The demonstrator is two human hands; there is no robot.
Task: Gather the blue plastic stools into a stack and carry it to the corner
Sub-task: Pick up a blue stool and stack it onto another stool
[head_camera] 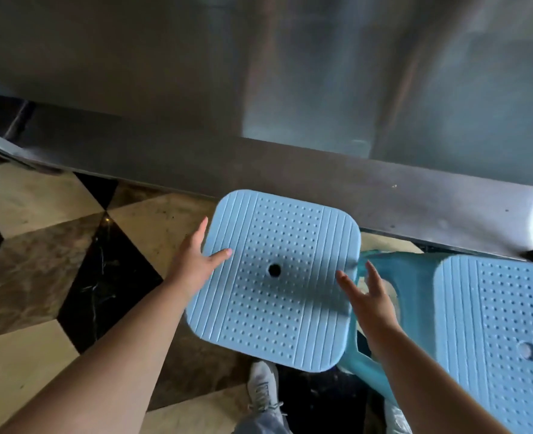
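Note:
A light blue plastic stool point(274, 277), its seat dotted with a centre hole, stands in the middle in front of me. My left hand point(193, 261) lies against its left edge with the thumb on top of the seat and fingers straight. At the seat's right edge my right hand point(368, 296) hovers with fingers spread and straight; whether it touches the seat is unclear. A second blue stool point(493, 324) stands right beside the first, to the right, partly cut off by the frame. Darker teal legs point(409, 277) show between the two seats.
A stainless steel counter front point(259, 89) fills the view ahead, its base running close behind the stools. The floor point(55, 245) is patterned in beige, brown and black marble tiles. My grey shoe point(263, 386) is just below the middle stool.

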